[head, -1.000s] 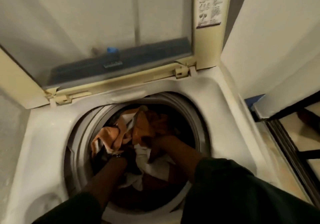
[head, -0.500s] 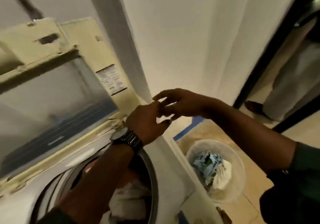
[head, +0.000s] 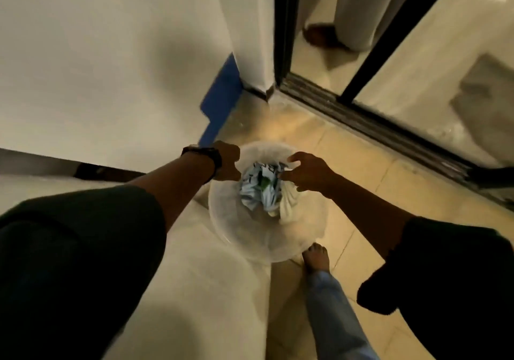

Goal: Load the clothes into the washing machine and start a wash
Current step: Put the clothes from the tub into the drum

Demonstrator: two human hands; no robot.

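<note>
Tiled floor (head: 347,159), clear basket (head: 250,237), white wall (head: 111,53)

I see a white wall (head: 97,53) filling the upper left, with a blue strip (head: 221,95) along its base at the corner. Beige tiled floor (head: 358,170), warm dim light. Dark sliding door track (head: 361,120) runs diagonally on the right, black frame (head: 286,20) above it. Glass panel (head: 434,62) far right, reflective. Pale curtain (head: 361,6) hangs beyond the doorway.
</note>
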